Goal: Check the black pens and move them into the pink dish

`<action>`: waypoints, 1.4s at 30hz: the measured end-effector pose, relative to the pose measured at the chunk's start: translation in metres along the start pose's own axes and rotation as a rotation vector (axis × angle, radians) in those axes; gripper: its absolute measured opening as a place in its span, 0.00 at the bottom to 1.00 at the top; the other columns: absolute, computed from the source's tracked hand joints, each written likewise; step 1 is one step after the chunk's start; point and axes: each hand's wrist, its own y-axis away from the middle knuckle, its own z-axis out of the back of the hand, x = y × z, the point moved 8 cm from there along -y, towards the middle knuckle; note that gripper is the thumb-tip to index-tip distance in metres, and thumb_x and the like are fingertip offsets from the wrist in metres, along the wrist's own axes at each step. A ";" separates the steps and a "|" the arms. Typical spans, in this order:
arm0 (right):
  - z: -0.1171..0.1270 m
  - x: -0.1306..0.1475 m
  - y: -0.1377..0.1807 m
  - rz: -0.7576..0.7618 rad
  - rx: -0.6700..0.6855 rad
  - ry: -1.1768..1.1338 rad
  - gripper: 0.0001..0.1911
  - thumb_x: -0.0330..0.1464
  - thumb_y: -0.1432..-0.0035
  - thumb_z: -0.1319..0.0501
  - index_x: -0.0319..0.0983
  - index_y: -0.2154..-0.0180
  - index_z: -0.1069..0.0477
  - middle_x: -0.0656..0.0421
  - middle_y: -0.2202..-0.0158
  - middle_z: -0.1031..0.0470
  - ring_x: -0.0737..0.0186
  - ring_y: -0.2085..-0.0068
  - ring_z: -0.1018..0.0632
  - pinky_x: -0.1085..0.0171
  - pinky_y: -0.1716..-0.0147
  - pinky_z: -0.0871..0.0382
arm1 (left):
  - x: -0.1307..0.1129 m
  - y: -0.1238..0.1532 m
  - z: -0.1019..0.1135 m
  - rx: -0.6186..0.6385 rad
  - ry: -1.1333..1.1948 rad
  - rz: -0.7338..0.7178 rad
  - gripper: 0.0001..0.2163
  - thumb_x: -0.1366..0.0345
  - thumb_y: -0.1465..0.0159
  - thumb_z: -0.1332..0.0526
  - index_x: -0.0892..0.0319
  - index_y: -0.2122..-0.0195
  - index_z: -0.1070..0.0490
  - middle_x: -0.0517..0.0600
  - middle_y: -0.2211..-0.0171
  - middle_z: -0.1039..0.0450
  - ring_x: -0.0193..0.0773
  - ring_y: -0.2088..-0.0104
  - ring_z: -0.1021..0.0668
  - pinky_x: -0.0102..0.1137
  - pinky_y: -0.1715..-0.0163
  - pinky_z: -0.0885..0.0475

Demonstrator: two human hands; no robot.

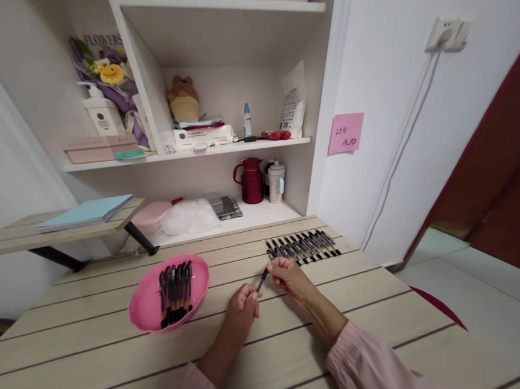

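A slim pen (262, 278) with a black upper end slants between my two hands, just above the wooden table. My left hand (244, 304) is closed around its lower end, so most of the barrel is hidden. The thumb and forefinger of my right hand (288, 276) pinch its upper tip. Just beyond my right hand, a row of black pens (305, 247) lies side by side, slanted on the tabletop. Left of my left hand, a pink scalloped dish (144, 301) holds several more dark pens (176, 293) lying next to each other.
The slatted wooden table (235, 366) meets a white shelf unit (222, 153) at the back. A small raised stand (7, 236) with blue paper (87, 212) is at the left. A red jug (252, 182) and a cup (277, 183) stand on the lower shelf.
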 end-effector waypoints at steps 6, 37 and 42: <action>-0.009 -0.001 0.001 -0.021 0.098 -0.056 0.18 0.41 0.62 0.32 0.36 0.69 0.29 0.66 0.86 0.37 0.75 0.85 0.43 0.71 0.86 0.58 | 0.000 -0.001 0.001 -0.002 0.016 -0.006 0.09 0.57 0.46 0.45 0.58 0.73 0.38 0.38 0.88 0.41 0.24 0.89 0.48 0.24 0.86 0.53; -0.012 0.027 -0.053 0.201 -0.213 1.784 0.11 0.25 0.51 0.43 0.30 0.63 0.29 0.42 0.62 0.27 0.53 0.62 0.24 0.63 0.66 0.34 | 0.010 -0.006 0.013 -0.085 0.167 0.121 0.16 0.51 0.51 0.42 0.57 0.72 0.42 0.39 0.84 0.35 0.25 0.93 0.37 0.22 0.94 0.47; -0.012 0.036 -0.041 0.292 -0.170 1.332 0.08 0.29 0.52 0.43 0.35 0.67 0.30 0.55 0.72 0.27 0.62 0.70 0.26 0.67 0.71 0.37 | 0.003 0.000 0.010 -0.066 0.137 0.092 0.13 0.54 0.48 0.43 0.58 0.72 0.41 0.39 0.84 0.35 0.24 0.92 0.38 0.21 0.93 0.51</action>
